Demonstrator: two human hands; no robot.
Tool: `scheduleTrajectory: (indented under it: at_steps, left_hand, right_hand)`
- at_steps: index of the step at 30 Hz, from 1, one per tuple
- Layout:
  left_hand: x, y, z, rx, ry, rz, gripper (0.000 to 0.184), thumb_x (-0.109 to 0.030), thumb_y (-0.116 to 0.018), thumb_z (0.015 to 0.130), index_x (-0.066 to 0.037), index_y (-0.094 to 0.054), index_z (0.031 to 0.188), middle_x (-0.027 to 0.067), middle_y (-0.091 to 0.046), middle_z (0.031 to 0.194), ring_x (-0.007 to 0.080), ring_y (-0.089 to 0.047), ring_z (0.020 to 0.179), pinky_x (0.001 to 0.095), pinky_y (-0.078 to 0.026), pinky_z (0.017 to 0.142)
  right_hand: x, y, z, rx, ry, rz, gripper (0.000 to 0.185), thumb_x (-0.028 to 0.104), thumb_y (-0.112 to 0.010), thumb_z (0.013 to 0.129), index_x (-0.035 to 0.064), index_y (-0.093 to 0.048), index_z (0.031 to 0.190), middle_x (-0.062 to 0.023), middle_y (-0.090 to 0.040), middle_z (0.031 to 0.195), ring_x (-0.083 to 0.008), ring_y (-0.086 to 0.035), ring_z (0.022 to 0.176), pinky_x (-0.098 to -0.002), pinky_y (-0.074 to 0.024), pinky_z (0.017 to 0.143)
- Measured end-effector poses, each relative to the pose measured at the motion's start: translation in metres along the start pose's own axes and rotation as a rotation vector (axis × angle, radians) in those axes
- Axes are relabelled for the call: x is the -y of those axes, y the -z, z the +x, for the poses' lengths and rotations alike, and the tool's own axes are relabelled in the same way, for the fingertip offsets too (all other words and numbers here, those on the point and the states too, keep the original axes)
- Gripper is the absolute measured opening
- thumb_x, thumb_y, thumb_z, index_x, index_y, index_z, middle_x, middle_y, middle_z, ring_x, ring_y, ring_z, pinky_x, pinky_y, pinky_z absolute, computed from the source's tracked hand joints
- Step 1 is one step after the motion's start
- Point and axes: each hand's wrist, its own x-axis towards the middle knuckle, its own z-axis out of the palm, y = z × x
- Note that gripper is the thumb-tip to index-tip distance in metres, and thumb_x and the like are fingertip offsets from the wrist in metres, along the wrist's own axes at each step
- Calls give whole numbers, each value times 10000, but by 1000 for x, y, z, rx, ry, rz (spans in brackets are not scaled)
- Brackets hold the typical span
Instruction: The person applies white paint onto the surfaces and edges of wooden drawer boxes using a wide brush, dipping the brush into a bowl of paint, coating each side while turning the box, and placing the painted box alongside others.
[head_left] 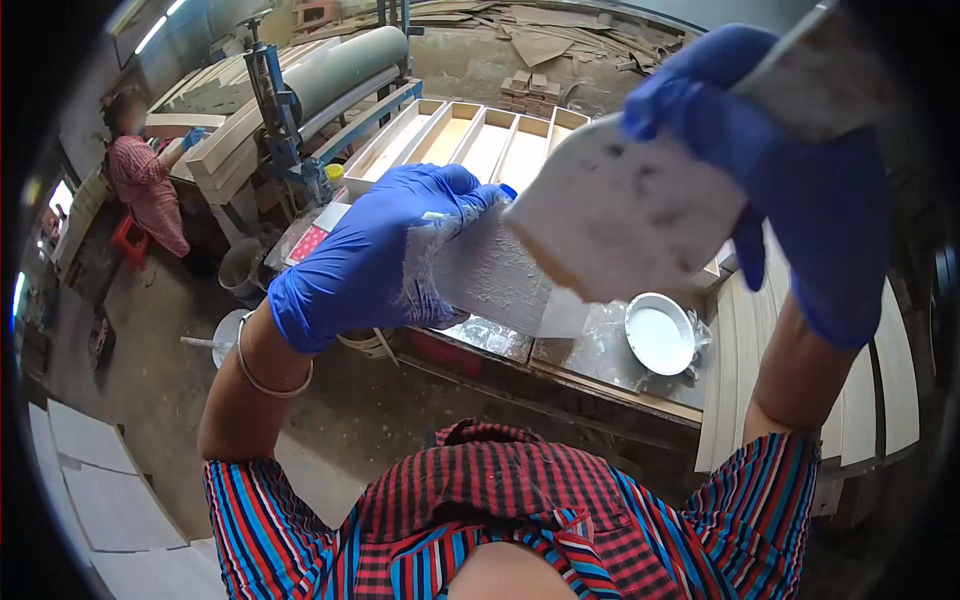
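My left hand, in a blue glove smeared with white paste, grips a thin grey flat piece coated with the same paste. Close to the camera, my gloved right hand is closed around a whitish flat piece with dark smudges and a brown lower edge. Its lower left edge overlaps the grey piece in view; whether the two touch, I cannot tell. Below them a white round bowl of white material stands on a paste-spotted work surface.
Behind my hands lies a wooden frame with several slots. Long pale boards are stacked at the right. A blue roller machine stands at the back left, near a seated person. White panels lie at the lower left.
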Motion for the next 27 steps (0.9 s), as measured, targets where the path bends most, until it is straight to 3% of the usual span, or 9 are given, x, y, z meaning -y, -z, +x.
scheduleTrajectory:
  at_steps: [1,2,5,7,11,13,14,21,27]
  left_hand:
    - [-1,1,1,23,-9,-24,728,-155,-784,484,66,-530,1130,165,-563,979,324,-548,897,366,-443,824]
    - [-1,1,1,27,-9,-26,728,-155,-784,484,66,-530,1130,165,-563,979,324,-548,897,366,-443,824]
    - [-1,1,-2,13,30,-58,752,-176,-787,475,39,-528,1147,155,-565,983,313,-543,912,364,-434,842]
    - [1,10,-7,156,46,31,796,-254,-808,532,-31,-480,1223,122,-547,1148,303,-501,1031,400,-358,944]
    - [27,24,-32,193,30,22,807,-304,-788,552,-57,-460,1247,117,-509,1216,305,-449,1133,407,-298,1014]
    - [37,36,-46,286,94,227,817,-327,-784,563,-44,-446,1251,124,-484,1244,312,-434,1160,413,-276,1034]
    - [45,39,-59,286,140,184,755,-228,-752,600,-50,-436,1263,99,-484,1273,267,-423,1203,424,-239,1061]
    - [107,10,-172,103,368,234,773,-249,-742,680,-6,-364,1309,155,-356,1367,290,-297,1291,381,-161,1095]
    - [175,-36,-226,12,361,195,739,-154,-630,767,14,-216,1356,141,-403,1307,312,-259,1303,402,-95,1113]
  right_hand:
    - [1,-3,-1,49,-39,-34,115,146,-536,874,51,-601,876,-22,-620,733,-89,-609,717,-242,-514,630]
    - [-12,-7,3,3,117,-334,133,166,-549,871,51,-615,873,-23,-625,731,-74,-596,626,-210,-490,514]
    - [-17,11,-4,-74,-123,-66,138,178,-564,863,61,-636,869,-19,-634,745,-54,-558,526,-175,-420,397]
    - [-53,22,-10,-165,-100,-85,152,197,-554,869,77,-646,876,-12,-643,769,-32,-514,452,-158,-340,325]
    - [-111,33,-46,-250,-144,36,179,240,-550,873,87,-633,916,-3,-641,805,-1,-500,506,-147,-310,360]
    - [-133,17,-71,-317,-266,151,167,233,-566,866,84,-625,914,-6,-642,828,-2,-489,526,-144,-310,383]
    - [-145,8,-83,-337,-319,240,167,230,-570,863,77,-620,910,-11,-643,834,-5,-484,523,-144,-314,387]
    - [-205,-72,-161,-371,-834,490,157,184,-559,858,41,-621,879,-20,-612,751,-40,-479,471,-161,-349,390]
    - [-235,-100,-198,-424,-1009,332,168,187,-546,868,41,-626,893,-11,-615,786,-29,-461,478,-165,-342,403]
